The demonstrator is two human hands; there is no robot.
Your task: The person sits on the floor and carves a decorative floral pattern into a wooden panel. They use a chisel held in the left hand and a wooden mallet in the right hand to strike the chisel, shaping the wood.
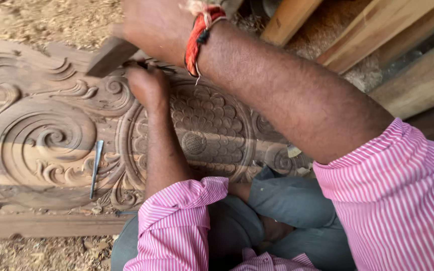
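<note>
The right hand has its grip clamped on a brown wooden mallet block. Just below, the left hand pinches a thin dark chisel on the carved brown wooden panel, near its upper edge.

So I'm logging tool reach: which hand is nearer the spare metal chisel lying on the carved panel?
Left. The left hand grips a tool on the carved panel, up and right of the spare chisel. The right hand holds a wooden mallet higher, farther away.

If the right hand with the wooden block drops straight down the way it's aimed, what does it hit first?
Most likely the thin chisel held in the left hand, which sits right under the block in the right hand. The carved panel lies beneath that. Depth between block and chisel is unclear.
</note>
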